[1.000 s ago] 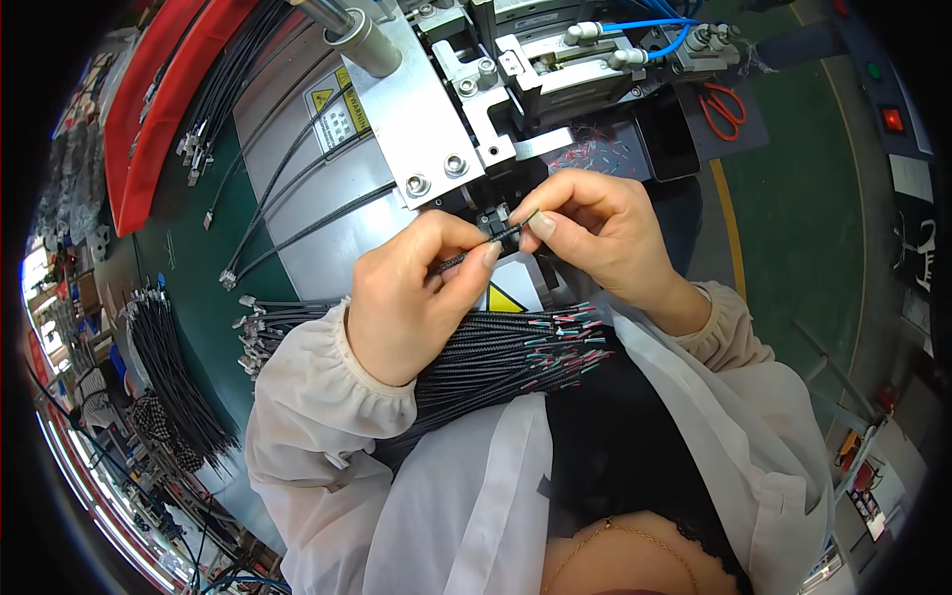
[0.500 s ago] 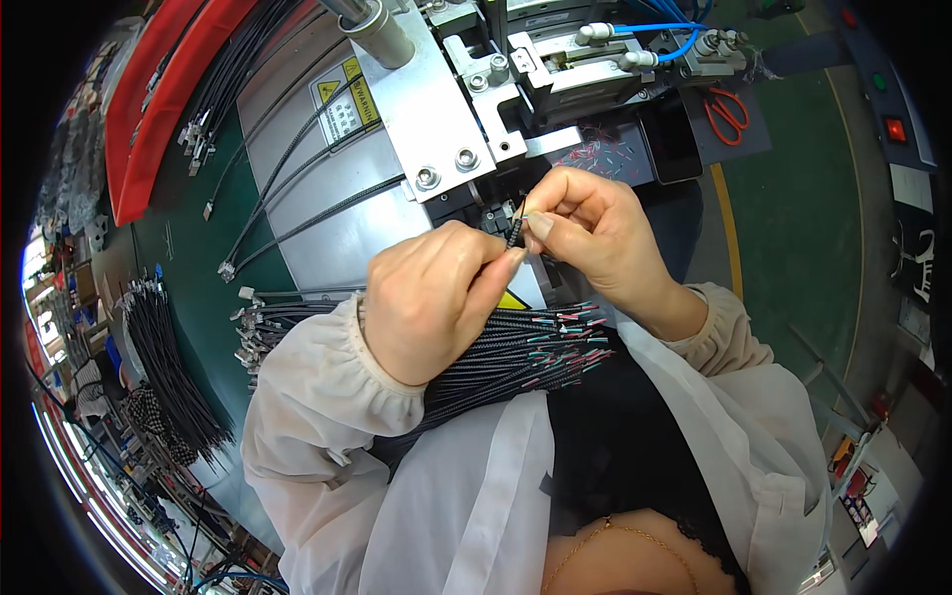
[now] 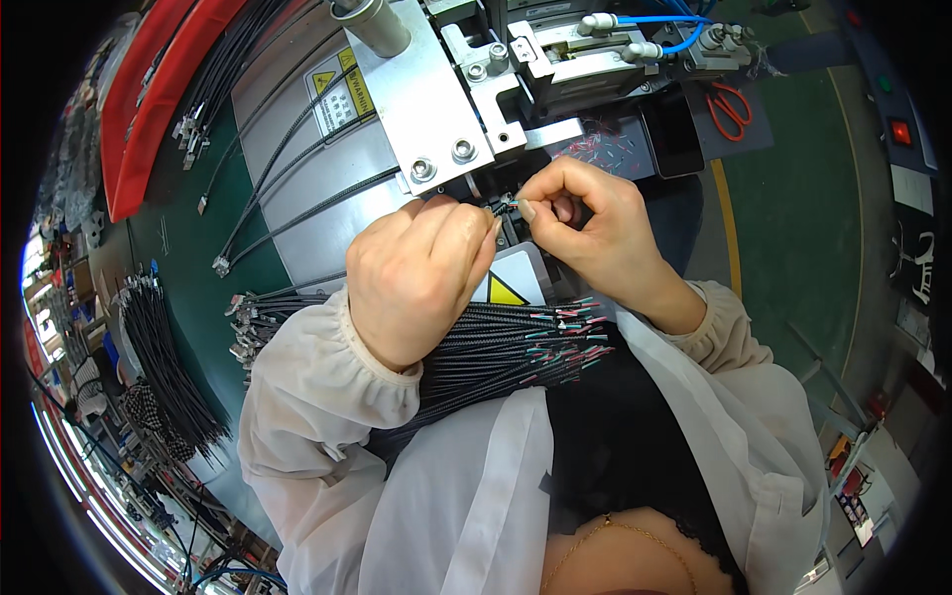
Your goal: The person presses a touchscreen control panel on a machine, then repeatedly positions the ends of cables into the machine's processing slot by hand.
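My left hand (image 3: 421,273) is closed round a black braided cable, most of it hidden under the fingers. Out of that grip pokes the cable's end (image 3: 503,207), with small coloured wires showing. Thumb and forefinger of my right hand (image 3: 600,233) pinch those wire tips. Both hands are just in front of the machine's metal plate (image 3: 426,114), close to its small tooling. Below them lies a thick bundle of black braided cables (image 3: 486,352), metal connectors at the left, red, white and green wire ends at the right.
More cables lie by a red bin (image 3: 149,129) at far left, and another bundle (image 3: 169,367) hangs lower down. Wire scraps (image 3: 600,149), a dark phone (image 3: 672,137) and red-handled scissors (image 3: 730,111) are right of the machine. Blue air hoses (image 3: 659,20) run behind.
The cable end has swung from steep to nearly level between my hands, and its coloured wires now show. My left hand has shifted slightly left and away from me.
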{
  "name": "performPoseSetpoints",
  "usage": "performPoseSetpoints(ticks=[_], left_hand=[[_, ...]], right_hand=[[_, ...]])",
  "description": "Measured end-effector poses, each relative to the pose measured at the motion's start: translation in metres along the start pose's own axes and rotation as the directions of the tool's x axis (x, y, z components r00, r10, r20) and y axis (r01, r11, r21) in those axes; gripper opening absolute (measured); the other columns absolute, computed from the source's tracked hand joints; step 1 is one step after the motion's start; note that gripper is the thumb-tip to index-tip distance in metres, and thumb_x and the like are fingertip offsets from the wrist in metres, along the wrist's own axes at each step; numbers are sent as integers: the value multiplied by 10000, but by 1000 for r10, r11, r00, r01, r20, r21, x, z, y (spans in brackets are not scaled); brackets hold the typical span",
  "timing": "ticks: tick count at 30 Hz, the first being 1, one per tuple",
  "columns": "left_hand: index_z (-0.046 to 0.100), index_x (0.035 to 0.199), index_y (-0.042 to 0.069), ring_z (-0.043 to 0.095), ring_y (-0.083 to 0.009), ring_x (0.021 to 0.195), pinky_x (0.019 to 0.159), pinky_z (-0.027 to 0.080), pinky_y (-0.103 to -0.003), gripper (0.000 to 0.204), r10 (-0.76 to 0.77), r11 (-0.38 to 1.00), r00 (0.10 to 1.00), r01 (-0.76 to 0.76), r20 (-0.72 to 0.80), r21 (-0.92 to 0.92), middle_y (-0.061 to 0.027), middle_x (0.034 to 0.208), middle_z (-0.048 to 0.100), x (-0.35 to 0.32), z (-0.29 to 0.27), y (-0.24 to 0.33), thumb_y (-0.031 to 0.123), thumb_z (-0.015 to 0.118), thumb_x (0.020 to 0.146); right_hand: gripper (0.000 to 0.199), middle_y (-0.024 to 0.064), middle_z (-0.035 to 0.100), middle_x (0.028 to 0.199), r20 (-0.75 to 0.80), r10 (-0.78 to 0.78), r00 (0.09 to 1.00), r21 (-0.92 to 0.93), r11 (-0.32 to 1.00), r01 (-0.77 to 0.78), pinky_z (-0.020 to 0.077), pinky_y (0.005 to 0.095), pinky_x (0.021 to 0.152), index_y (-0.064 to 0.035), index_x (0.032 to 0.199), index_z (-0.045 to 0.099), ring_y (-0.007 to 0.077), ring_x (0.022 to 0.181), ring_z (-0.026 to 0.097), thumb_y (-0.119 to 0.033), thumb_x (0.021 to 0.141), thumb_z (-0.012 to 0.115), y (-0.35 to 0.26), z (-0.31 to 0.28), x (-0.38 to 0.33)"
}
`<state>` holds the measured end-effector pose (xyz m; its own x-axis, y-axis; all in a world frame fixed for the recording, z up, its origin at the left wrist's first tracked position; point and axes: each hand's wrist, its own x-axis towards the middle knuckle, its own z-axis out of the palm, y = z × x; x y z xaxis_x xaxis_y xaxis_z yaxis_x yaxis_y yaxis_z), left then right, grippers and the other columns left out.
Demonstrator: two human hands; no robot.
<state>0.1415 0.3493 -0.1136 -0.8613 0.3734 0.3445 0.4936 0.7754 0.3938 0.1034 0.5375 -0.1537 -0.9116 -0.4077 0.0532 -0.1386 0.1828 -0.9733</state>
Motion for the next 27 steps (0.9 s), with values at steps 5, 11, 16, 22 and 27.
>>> performPoseSetpoints(ticks=[5,11,16,22,27], left_hand=[[623,813,45,582,-225,582,535,452,-314,155,-23,1000,1000,23,6,2,-67,701,621,0,0,0,23,738,712],[624,826,48,585,-231,585,536,452,-319,142,-29,999,999,28,15,24,-69,706,624,-1,2,0,35,731,734],[624,835,51,588,-234,590,540,453,-323,144,-33,998,999,32,15,52,-71,714,628,-2,2,0,44,733,741],[627,840,54,590,-233,593,541,456,-327,155,-29,997,1000,28,12,71,-68,718,632,-1,3,-1,50,741,735],[631,851,51,597,-235,605,552,466,-322,178,23,996,1000,-24,14,84,-67,714,629,-2,3,-4,43,746,715]], right_hand=[[76,21,580,703,-29,-1,1000,-29,1000,1,393,237,537,-23,834,626,87,586,465,-55,785,674,3,4,0],[68,-50,563,682,21,204,979,275,940,-201,335,185,498,-10,877,646,1,571,408,-75,863,655,14,7,0],[83,-76,538,669,15,200,980,307,932,-195,311,169,492,-5,886,646,-19,573,392,-88,883,653,15,10,0],[81,-76,534,660,-3,182,983,305,937,-172,310,170,487,-3,875,641,-18,564,390,-83,880,653,15,11,0],[77,-64,546,664,69,333,940,288,896,-338,324,169,493,13,846,632,-17,572,410,-62,857,640,4,7,8]])
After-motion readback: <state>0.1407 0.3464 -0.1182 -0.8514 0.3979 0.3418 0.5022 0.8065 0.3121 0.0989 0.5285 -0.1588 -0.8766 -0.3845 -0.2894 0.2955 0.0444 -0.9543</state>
